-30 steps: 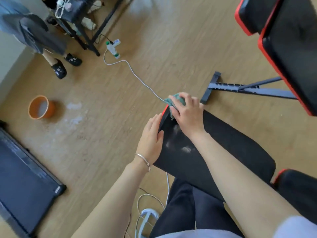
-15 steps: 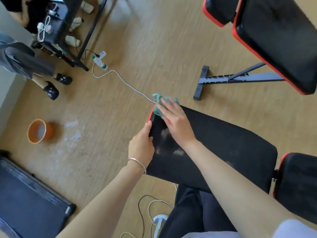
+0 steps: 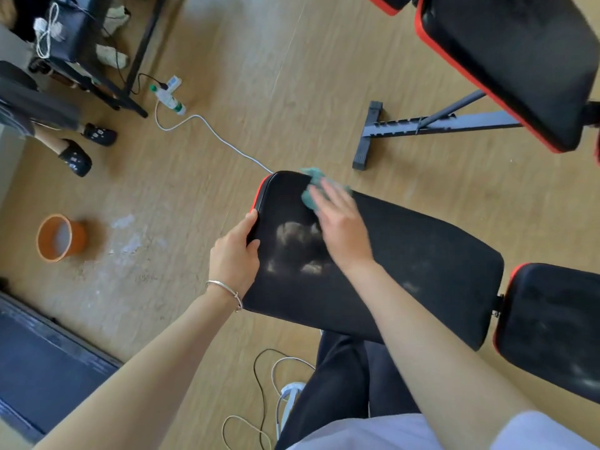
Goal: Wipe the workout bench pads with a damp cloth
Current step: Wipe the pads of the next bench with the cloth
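A long black bench pad [image 3: 406, 264] with red trim lies across the middle, with pale dusty smears near its left end. My right hand [image 3: 341, 228] presses a teal cloth [image 3: 311, 190] flat onto the pad's far left corner; the fingers look straight and are blurred. Over the pad's left edge curl the fingers of my left hand [image 3: 235, 258], which wears a silver bracelet. A second black pad [image 3: 552, 326] adjoins on the right.
Another red-trimmed bench [image 3: 513, 60] on a grey frame [image 3: 422, 126] stands at the top right. An orange bucket [image 3: 60, 237] sits on the floor to the left, a white cable [image 3: 207, 131] and power strip run across the wood floor, and a person's feet [image 3: 78, 157] stand at far left.
My right hand has slid the cloth rightward along the pad's far edge. The left hand has gone from resting beside the pad's left edge to gripping it.
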